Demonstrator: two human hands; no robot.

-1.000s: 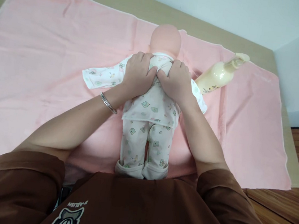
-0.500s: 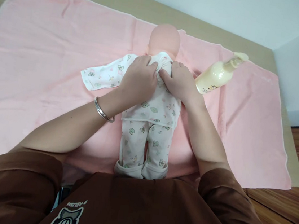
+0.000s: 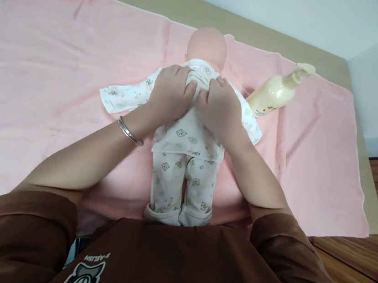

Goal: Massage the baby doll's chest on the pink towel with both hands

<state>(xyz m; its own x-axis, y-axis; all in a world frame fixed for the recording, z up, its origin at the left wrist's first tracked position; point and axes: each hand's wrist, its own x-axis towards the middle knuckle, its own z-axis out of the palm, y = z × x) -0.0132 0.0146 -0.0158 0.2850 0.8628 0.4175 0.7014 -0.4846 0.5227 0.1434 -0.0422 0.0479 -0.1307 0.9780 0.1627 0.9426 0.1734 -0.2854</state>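
Note:
A baby doll (image 3: 189, 137) in a white suit printed with little bears lies on a pink towel (image 3: 65, 53), its bare head (image 3: 207, 47) pointing away from me. My left hand (image 3: 169, 95) cups the doll's left shoulder, fingers curled over the top. My right hand (image 3: 222, 106) cups the other shoulder the same way. Both thumbs meet at the middle of the upper back, where the cloth is bunched. A silver bangle (image 3: 130, 132) sits on my left wrist.
A cream pump bottle (image 3: 273, 94) lies on the towel just right of the doll's shoulder. The towel covers a light wooden table (image 3: 257, 35) against a white wall. Wood flooring (image 3: 368, 255) shows at the right, past the table's edge.
Both hands slid down the back and together, gathering the cloth, then moved up and apart again onto the shoulders. The doll and the bottle stayed in place.

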